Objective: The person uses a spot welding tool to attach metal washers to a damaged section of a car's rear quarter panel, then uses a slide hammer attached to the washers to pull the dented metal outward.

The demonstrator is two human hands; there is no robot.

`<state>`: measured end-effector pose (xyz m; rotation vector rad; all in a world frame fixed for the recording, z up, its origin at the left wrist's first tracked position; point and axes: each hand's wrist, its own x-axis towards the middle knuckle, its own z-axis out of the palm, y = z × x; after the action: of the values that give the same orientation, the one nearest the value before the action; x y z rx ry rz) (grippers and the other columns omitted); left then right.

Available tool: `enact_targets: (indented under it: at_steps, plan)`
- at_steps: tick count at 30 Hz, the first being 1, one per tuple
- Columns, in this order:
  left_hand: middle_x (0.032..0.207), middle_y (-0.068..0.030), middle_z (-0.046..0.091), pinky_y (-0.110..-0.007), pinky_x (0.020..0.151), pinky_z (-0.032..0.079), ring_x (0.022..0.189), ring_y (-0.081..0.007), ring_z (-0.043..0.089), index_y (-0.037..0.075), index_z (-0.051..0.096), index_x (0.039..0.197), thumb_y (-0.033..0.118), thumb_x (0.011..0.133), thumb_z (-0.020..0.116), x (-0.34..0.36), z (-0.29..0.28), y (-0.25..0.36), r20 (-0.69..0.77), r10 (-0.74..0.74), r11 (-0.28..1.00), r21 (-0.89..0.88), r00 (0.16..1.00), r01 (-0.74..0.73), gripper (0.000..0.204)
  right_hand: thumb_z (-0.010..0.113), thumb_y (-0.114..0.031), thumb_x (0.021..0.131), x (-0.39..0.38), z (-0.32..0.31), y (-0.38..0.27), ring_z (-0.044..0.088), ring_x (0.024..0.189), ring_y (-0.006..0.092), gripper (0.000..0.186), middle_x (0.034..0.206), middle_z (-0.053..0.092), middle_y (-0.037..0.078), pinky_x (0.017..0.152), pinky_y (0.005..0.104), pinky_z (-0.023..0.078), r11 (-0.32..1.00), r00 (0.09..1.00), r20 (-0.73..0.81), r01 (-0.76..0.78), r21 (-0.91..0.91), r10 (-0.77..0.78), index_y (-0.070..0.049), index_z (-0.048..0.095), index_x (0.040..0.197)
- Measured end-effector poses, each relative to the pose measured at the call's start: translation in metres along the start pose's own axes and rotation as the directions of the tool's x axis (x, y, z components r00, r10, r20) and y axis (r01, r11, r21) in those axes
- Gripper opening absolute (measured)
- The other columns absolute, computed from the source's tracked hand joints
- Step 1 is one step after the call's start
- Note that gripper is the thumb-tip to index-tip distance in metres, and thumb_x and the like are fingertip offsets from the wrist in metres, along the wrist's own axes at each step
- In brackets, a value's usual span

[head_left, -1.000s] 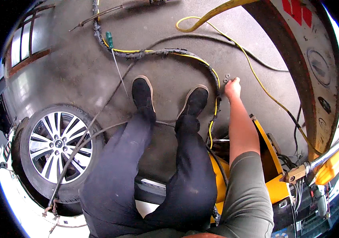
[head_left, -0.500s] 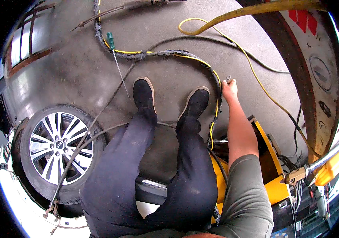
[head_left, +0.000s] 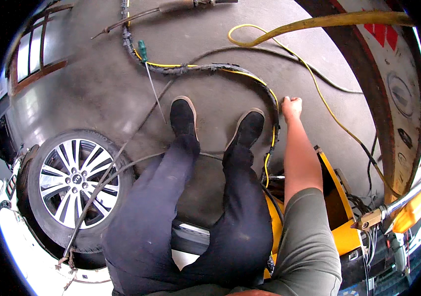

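My right hand (head_left: 292,106) reaches out over the grey floor at the end of my straight right arm, just beyond and right of my right shoe (head_left: 250,126). Its fingers are curled closed, and whatever they hold is hidden. Close by on its left runs a taped black cable bundle with a yellow line (head_left: 273,113). A long screwdriver with a green handle (head_left: 143,51) lies on the floor farther left, its shaft pointing back toward my left shoe (head_left: 183,118). My left hand is out of the picture.
A car wheel with a silver rim (head_left: 77,180) is at my left, a grey hose crossing it. A yellow frame (head_left: 336,182) stands beside my right arm. A yellow hose (head_left: 314,22) loops at the upper right, near a large curved panel (head_left: 393,98).
A small grey ring showed at my right fingertips before and is now out of sight. My fingers have curled in more. The whole view has shifted slightly.
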<state>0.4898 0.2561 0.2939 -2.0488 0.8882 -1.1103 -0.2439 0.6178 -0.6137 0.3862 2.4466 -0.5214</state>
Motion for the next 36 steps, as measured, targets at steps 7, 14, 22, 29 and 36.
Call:
enact_targets:
  at_steps: [7,14,22,29,36]
  plan:
    - [0.135,-0.0217,0.055,-0.048,0.099,0.047,0.122,-0.0355,0.055,0.004,0.050,0.138,0.055,0.099,0.048,0.010,-0.009,-0.010,-0.032,-0.015,1.000,0.021,0.999,0.015,0.064,0.067,-0.024,0.090,-0.021,-0.001,-0.016,0.066,0.099,0.0397,0.036,0.103,0.066,0.027,0.090,0.0457,0.051,0.982,0.984,0.012,0.176,-0.070,-0.175,0.005,0.054,0.108]
    - [0.135,-0.0222,0.054,-0.048,0.099,0.047,0.122,-0.0357,0.055,0.004,0.049,0.139,0.056,0.099,0.048,0.038,-0.012,-0.055,-0.020,-0.016,0.997,0.077,1.000,0.018,0.065,0.066,-0.030,0.092,-0.112,-0.020,-0.022,0.055,0.077,0.0196,0.030,0.080,0.058,0.011,0.073,0.0389,0.049,0.958,0.930,0.238,0.256,0.130,-0.281,-0.003,0.053,0.095]
    - [0.135,-0.0226,0.054,-0.047,0.099,0.047,0.122,-0.0360,0.055,0.004,0.049,0.139,0.057,0.099,0.048,0.079,0.037,-0.114,-0.006,0.050,0.973,0.225,0.999,-0.048,0.067,0.063,-0.021,0.097,-0.266,-0.053,-0.055,0.048,0.058,0.0115,0.021,0.071,0.051,0.001,0.051,0.0307,0.041,0.930,0.724,0.584,0.308,0.200,-0.366,-0.009,0.046,0.096]
    - [0.123,-0.0236,0.056,-0.050,0.097,0.044,0.115,-0.0390,0.055,-0.005,0.053,0.131,0.048,0.099,0.054,0.028,0.041,-0.115,-0.279,0.247,0.968,0.116,0.928,-0.222,0.062,0.062,-0.020,0.098,-0.452,-0.121,-0.231,0.048,0.063,0.0116,0.021,0.073,0.050,0.000,0.053,0.0284,0.040,0.938,0.358,0.876,0.247,0.244,-0.323,-0.010,0.044,0.091]
    - [0.123,-0.0242,0.055,-0.053,0.100,0.042,0.117,-0.0410,0.052,-0.005,0.053,0.127,0.036,0.095,0.065,0.015,-0.007,-0.104,-0.227,0.059,0.962,-0.247,0.972,-0.117,0.054,0.052,-0.010,0.100,-0.618,-0.161,-0.410,0.042,0.055,0.0118,0.014,0.071,0.048,0.002,0.051,0.0278,0.037,0.950,-0.059,0.967,0.182,0.254,-0.248,-0.009,0.044,0.112]
